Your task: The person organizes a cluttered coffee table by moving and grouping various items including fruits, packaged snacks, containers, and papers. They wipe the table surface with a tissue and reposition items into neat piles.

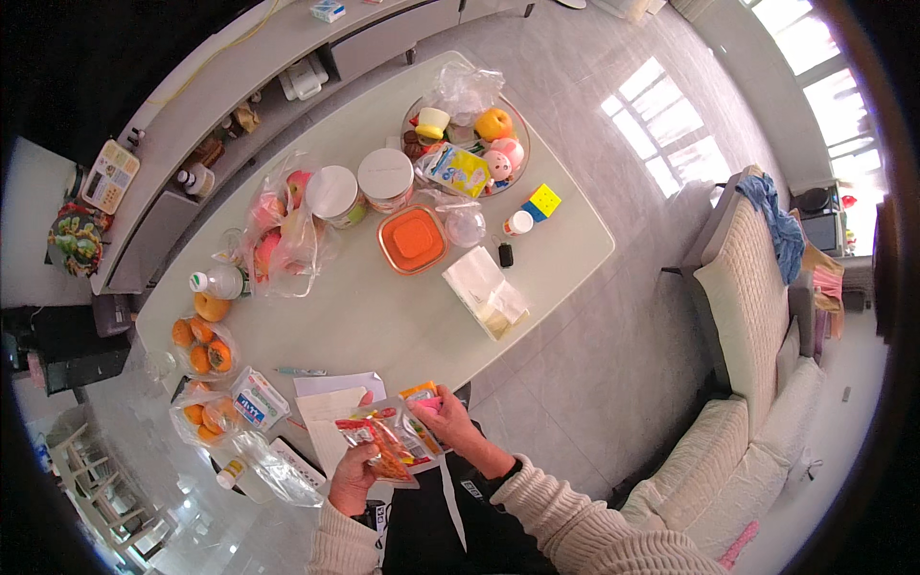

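Note:
My left hand (352, 474) grips a red-and-clear plastic snack packet (388, 449) by its lower left side. At the upper right of the packets, my right hand (454, 424) is closed on more plastic packaging and a small pink item (430, 405), whose kind I cannot make out. An orange-yellow packet (419, 390) shows behind the pink item. The packets overlap above my lap at the table's near edge, so their exact number is hidden. Sheets of paper (327, 410) lie partly beneath them, to the left.
The pale table (330, 316) holds a tissue pack (485, 291), an orange-lidded container (412, 239), two white-lidded jars (386, 180), bagged apples (277, 230), bagged persimmons (203, 345), a plastic bottle (219, 282), a puzzle cube (541, 202) and a glass bowl of snacks (522, 154). A sofa (719, 460) stands right.

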{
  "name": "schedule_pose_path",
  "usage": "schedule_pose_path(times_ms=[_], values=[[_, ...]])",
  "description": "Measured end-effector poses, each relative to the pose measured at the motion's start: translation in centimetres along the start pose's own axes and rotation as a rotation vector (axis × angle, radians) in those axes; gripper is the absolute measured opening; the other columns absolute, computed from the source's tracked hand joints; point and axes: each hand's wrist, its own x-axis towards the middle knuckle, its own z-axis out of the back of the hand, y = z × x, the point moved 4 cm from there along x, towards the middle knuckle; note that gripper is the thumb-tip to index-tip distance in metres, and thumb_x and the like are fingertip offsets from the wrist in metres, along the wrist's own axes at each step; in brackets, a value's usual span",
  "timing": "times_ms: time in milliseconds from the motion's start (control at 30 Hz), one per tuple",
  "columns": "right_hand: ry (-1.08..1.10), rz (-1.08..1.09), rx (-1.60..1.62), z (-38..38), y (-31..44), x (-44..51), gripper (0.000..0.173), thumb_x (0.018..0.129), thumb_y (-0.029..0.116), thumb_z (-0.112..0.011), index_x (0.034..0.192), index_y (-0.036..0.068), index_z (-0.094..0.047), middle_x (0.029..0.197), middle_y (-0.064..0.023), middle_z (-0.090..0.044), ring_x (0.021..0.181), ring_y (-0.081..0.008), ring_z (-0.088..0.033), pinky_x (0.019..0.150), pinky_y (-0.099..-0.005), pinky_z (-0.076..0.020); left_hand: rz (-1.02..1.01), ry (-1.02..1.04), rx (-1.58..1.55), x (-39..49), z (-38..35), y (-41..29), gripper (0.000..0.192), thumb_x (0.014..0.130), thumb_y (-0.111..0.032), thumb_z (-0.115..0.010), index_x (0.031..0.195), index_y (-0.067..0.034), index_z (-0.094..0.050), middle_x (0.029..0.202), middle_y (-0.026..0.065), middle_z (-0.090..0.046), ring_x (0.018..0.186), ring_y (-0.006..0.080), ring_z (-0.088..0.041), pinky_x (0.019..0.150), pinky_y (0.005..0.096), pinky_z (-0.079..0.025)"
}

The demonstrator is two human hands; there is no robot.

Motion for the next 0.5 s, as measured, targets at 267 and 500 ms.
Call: schedule_pose_path(times_ms=[267, 500], values=[[0.365, -0.006, 0.272, 5.4, 4.9, -3.5, 0.062, 0.093, 0.027, -0.06, 0.142, 0.002, -0.031, 0.127, -0.0097, -0.052, 0.11, -0.0149, -0.053, 0.093, -0.0293, -0.0452, 0.006, 0.105, -0.094, 0.4, -4.6, 0.7, 0.057, 0.079, -0.025, -0.076, 0.127, -0.009, -0.051, 0.102, 0.0055, -0.064, 0.093, 0.0229, -0.065, 0.085, 0.0432, -0.056], [0.437, 0.052, 0.282, 5.6, 8.4, -4.4, 0.068, 0.092, 0.017, -0.066, 0.145, 0.002, -0.027, 0.131, -0.0091, -0.051, 0.117, -0.0158, -0.051, 0.1, -0.0324, -0.0432, 0.048, 0.176, -0.061, 0.8, -4.6, -0.8, 0.054, 0.077, -0.031, -0.077, 0.12, -0.007, -0.055, 0.101, 0.0066, -0.065, 0.093, 0.0234, -0.066, 0.081, 0.0402, -0.057]])
